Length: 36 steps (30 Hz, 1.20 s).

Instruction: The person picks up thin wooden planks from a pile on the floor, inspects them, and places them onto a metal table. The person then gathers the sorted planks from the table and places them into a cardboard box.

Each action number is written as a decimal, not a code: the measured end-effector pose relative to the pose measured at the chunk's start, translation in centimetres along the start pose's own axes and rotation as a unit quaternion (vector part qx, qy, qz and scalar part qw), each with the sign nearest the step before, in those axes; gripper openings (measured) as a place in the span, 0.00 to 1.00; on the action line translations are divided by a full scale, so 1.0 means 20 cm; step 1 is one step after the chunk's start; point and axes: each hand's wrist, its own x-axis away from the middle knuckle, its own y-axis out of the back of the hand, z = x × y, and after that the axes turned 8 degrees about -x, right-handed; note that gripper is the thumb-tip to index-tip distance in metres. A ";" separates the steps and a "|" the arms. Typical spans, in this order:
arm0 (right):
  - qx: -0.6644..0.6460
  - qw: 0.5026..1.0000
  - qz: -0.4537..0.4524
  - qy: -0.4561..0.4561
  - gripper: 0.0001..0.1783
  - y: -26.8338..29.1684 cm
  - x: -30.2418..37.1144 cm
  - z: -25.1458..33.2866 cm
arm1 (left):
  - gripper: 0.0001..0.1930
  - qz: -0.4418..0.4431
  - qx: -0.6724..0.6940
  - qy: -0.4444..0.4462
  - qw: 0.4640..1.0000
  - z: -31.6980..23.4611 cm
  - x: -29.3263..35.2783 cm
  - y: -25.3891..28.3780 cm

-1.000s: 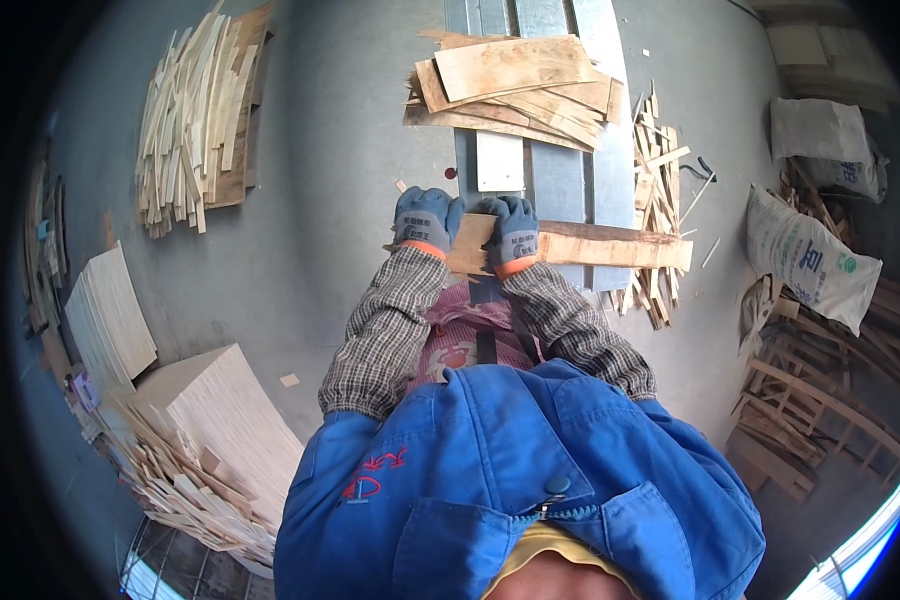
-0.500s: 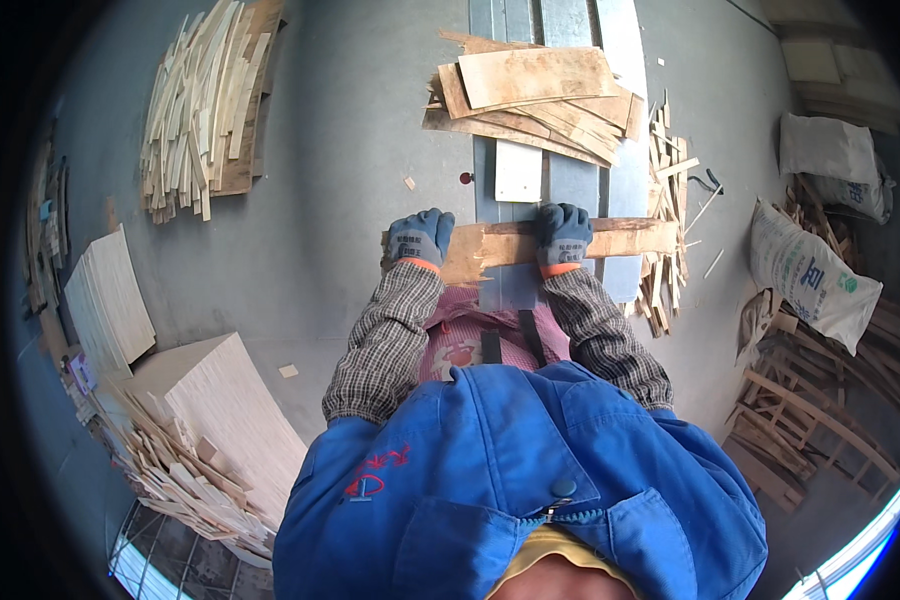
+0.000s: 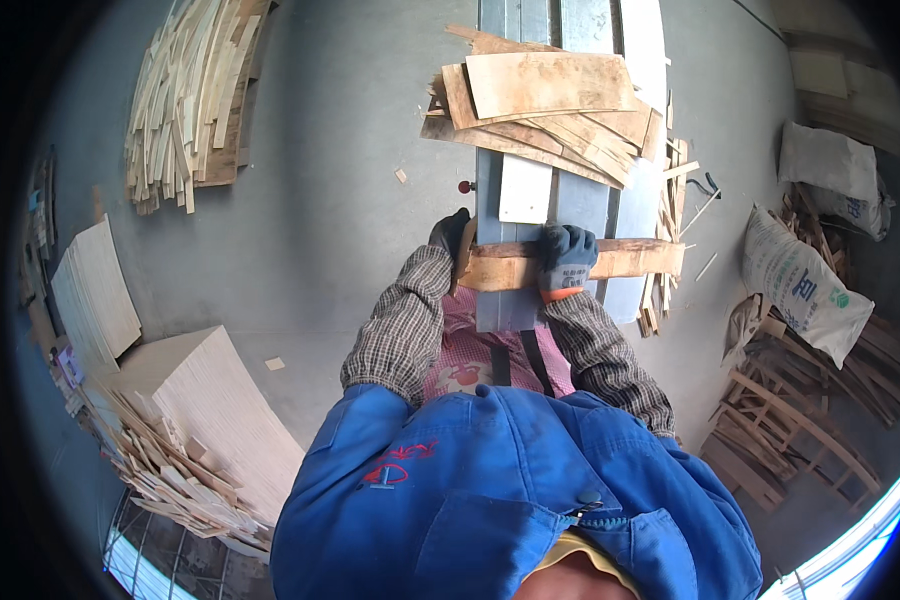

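Note:
A rough wooden board [image 3: 630, 262] with a dark bark-like edge lies crosswise over a grey metal bench [image 3: 505, 312] with long grooves. My right hand [image 3: 568, 258], in a blue-grey glove, is wrapped over the middle of the board. My left hand [image 3: 448, 232], gloved too, is closed on the left end piece, which angles down past the bench's left edge. Its fingers are partly hidden behind that piece. Beyond my hands sits a white rectangular plate [image 3: 525, 188], and farther off a pile of thin wooden boards [image 3: 550, 82] rests across the bench.
Thin wood offcuts [image 3: 675, 170] lie along the bench's right side. A red knob [image 3: 465, 187] sticks out on the left. A stack of wood strips [image 3: 185, 110] stands far left, a pale panel stack [image 3: 220, 390] near left. White sacks [image 3: 805, 285] and scrap wood are at right.
The board's left end has swung downward at the bench edge, with my left hand turning and moving right along with it. My right hand keeps its hold. The whole view has shifted slightly.

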 end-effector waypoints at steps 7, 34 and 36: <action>-0.008 1.000 0.006 -0.002 0.14 0.02 -0.03 0.02 | 0.18 0.015 0.553 0.176 0.814 0.22 -0.08 -0.33; -0.071 0.982 0.134 0.115 0.23 0.47 -0.08 0.11 | 0.28 0.225 0.758 -0.300 0.534 -0.36 0.46 0.50; -0.069 0.979 0.166 0.097 0.18 0.49 -0.06 0.33 | 0.30 0.279 0.743 -0.381 0.475 -0.42 0.42 0.51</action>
